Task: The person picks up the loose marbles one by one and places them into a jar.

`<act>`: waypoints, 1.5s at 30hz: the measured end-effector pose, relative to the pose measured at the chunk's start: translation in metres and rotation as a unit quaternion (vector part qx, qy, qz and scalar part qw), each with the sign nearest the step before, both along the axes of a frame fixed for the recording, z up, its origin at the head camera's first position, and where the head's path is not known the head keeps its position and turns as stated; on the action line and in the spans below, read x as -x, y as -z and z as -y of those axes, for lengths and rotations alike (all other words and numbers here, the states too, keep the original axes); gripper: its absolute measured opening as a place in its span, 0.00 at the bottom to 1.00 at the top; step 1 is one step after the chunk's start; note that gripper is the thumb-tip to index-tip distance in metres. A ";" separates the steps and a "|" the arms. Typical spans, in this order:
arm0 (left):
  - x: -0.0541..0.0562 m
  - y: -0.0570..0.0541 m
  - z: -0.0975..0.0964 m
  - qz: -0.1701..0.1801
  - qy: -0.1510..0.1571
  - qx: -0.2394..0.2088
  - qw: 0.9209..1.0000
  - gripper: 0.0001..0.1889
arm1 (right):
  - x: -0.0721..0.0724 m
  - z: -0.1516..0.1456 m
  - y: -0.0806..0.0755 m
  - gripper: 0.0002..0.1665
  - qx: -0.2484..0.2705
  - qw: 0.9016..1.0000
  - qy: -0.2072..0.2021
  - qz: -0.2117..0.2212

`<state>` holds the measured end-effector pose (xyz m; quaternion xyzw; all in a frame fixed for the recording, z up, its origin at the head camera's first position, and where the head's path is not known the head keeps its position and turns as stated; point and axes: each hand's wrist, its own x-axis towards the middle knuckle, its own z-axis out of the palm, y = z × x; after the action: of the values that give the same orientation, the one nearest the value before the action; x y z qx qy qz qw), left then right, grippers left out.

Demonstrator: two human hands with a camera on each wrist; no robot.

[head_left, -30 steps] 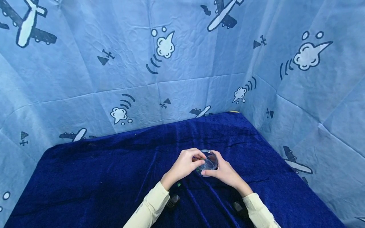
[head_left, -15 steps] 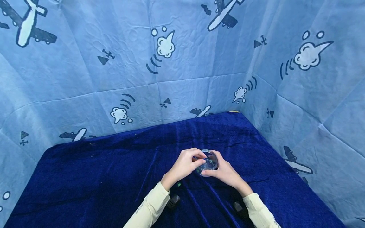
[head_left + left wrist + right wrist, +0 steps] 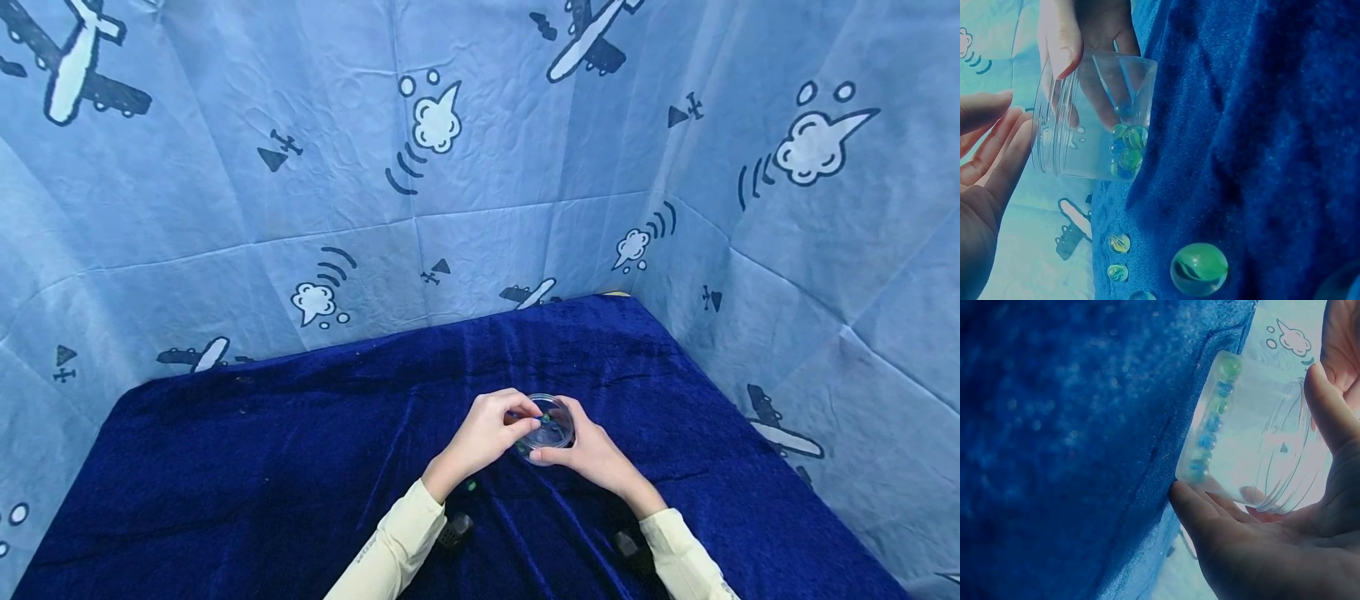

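A clear plastic jar (image 3: 553, 439) stands on the dark blue cloth, its threaded mouth facing up. My right hand (image 3: 596, 457) grips it from the right, thumb in front and fingers around the far side. Glass marbles (image 3: 1129, 150) with green and blue swirls lie on the jar's bottom, spread across it in the right wrist view. My left hand (image 3: 487, 429) is at the jar's mouth, fingertips over the rim. In the left wrist view its thumb and fingers stand slightly apart, with nothing seen between them.
Several loose marbles lie on the cloth (image 3: 300, 467) left of the jar, among them a green one (image 3: 471, 485) by my left wrist. A black device (image 3: 457, 529) sits beneath each forearm. Blue airplane-print fabric (image 3: 480, 167) walls the back and sides.
A green marble has appeared inside the jar and shifted slightly left along its bottom. Both hands and the jar have stayed nearly in place.
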<state>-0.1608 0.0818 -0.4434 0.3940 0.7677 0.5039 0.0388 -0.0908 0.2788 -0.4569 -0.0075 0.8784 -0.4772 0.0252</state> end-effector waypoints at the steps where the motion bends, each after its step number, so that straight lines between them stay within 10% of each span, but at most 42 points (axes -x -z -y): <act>1: 0.000 0.000 0.000 0.002 0.000 0.001 1.000 0.05 | 0.000 0.000 0.000 0.52 0.000 1.000 0.000 0.001; 22: 0.000 0.006 0.014 -0.012 -0.046 -0.047 0.998 0.10 | 0.001 0.003 0.003 0.52 -0.013 1.000 0.007 -0.003; 45: 0.008 0.033 0.075 0.008 -0.051 0.047 0.998 0.06 | 0.000 0.000 0.001 0.56 -0.021 1.000 0.008 0.004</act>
<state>-0.1693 0.0073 -0.4768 0.3483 0.8093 0.4716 0.0375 -0.0909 0.2789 -0.4574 0.0019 0.8880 -0.4591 0.0255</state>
